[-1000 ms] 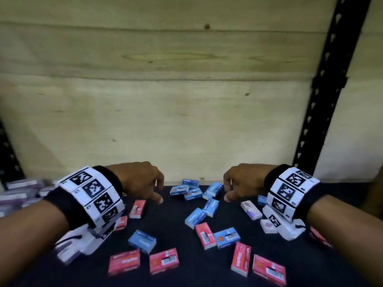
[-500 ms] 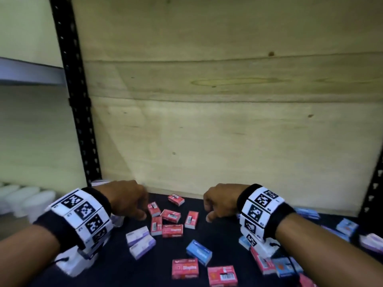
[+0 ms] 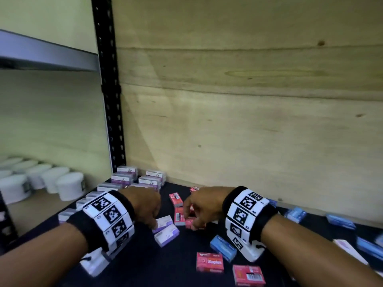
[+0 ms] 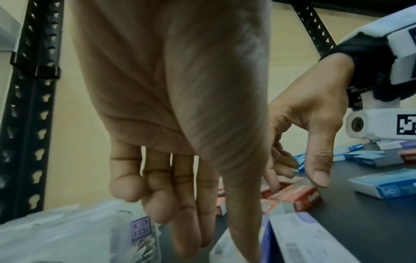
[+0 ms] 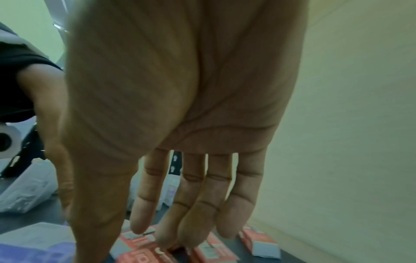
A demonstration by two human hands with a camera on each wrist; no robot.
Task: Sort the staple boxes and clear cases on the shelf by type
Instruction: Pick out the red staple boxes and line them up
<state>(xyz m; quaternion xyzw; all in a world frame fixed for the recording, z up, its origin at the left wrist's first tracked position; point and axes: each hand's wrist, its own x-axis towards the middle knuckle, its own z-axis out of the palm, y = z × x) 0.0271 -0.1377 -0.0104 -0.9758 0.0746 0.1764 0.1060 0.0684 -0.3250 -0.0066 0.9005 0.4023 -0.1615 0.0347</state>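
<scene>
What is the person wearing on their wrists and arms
Each bare forearm carries a black wristband wrapped by white blocks printed with black square codes. A white camera housing hangs beneath each wrist, with a thin black cord. No sleeves or gloves show.

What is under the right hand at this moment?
Under the right hand, red staple boxes lie clustered on the dark shelf, fingertips reaching them. The palm hides any others, and whether one is gripped.

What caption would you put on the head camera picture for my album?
Two hands, left hand by purple boxes, right hand over red staple boxes.
</scene>
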